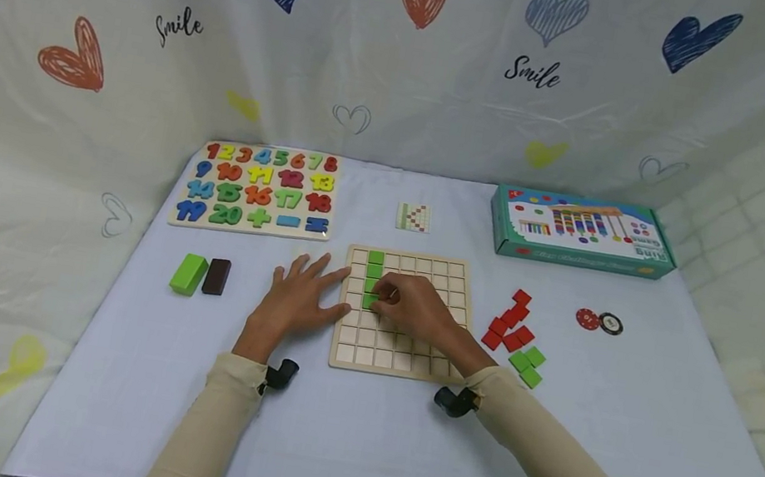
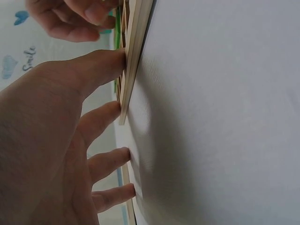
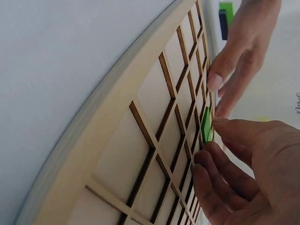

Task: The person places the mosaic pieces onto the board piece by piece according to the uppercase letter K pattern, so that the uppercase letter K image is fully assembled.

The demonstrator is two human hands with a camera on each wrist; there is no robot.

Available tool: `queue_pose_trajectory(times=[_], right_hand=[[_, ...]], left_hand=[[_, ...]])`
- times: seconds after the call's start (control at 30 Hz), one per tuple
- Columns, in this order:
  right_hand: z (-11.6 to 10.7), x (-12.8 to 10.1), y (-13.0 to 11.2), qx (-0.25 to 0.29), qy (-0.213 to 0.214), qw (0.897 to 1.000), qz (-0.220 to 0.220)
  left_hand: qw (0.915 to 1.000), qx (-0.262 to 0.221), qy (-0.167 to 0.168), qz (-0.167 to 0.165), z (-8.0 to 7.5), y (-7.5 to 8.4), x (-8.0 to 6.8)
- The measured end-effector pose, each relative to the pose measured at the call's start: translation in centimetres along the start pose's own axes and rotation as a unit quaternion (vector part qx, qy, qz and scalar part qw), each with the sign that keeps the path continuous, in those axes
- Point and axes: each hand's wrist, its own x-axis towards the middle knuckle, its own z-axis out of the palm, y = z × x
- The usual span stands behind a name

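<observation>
A wooden grid board (image 1: 342, 354) lies flat on the table, with a column of green square tiles (image 1: 376, 258) in its upper left part. Spread at the board's left edge is my left hand (image 1: 300, 296); in the left wrist view its thumb touches the wooden rim (image 2: 133, 61) and other fingertips reach the rim or the tabletop. My right hand (image 1: 412, 307) is over the board, at the lower end of the green column. In the right wrist view, its thumb and fingertips pinch a slightly tilted green tile (image 3: 206, 125) at the grid. Part of the grid is hidden under this hand.
Loose red tiles (image 1: 521, 297) and green tiles (image 1: 528, 358) lie right of the board, with round chips (image 1: 587, 319) beyond. A pattern card (image 1: 413, 217), number puzzle (image 1: 256, 195) and teal box (image 1: 584, 234) are behind. Green (image 1: 189, 274) and dark (image 1: 216, 277) blocks stand left.
</observation>
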Motion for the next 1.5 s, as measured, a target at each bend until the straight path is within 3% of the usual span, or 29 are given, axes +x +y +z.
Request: queue_pose_trajectory(times=[0.2,0.33,0.53,0.7,0.83,0.93,1.1,1.5], right_hand=[[-1.9,-1.0,0.2,0.007,0.013,1.000,0.015],[-4.8,-2.1,1.1,0.003,0.022,1.000,0.020],[-9.6,-4.9,3.0,-0.018,-0.010,0.997,0.078],[-12.6,-7.5,4.8,-0.055,-0.062,0.984,0.160],[-14.4,-10.0,6.1,-0.119,-0.110,0.960,0.230],[-15.1,-11.6,7.3,-0.132,-0.147,0.944,0.265],[-14.7,-13.0,9.0,-0.073,-0.192,0.933,0.297],[-14.1,-12.9,9.6,-0.067,-0.183,0.930,0.311]], left_hand=[[1.0000,-0.002,-0.001,-0.001,0.1,-0.1,0.0],[1.0000,-0.004,0.003,0.000,0.1,0.0,0.1],[1.0000,0.002,0.003,0.000,0.0,-0.1,0.0],[1.0000,0.003,0.006,0.000,0.0,-0.2,-0.2],[1.0000,0.003,0.005,0.005,0.1,-0.2,-0.2],[1.0000,0.002,0.006,0.007,0.2,-0.1,-0.1],[0.9999,-0.002,0.013,0.009,0.2,-0.1,-0.1],[0.9998,-0.011,0.013,0.005,0.2,-0.2,-0.2]])
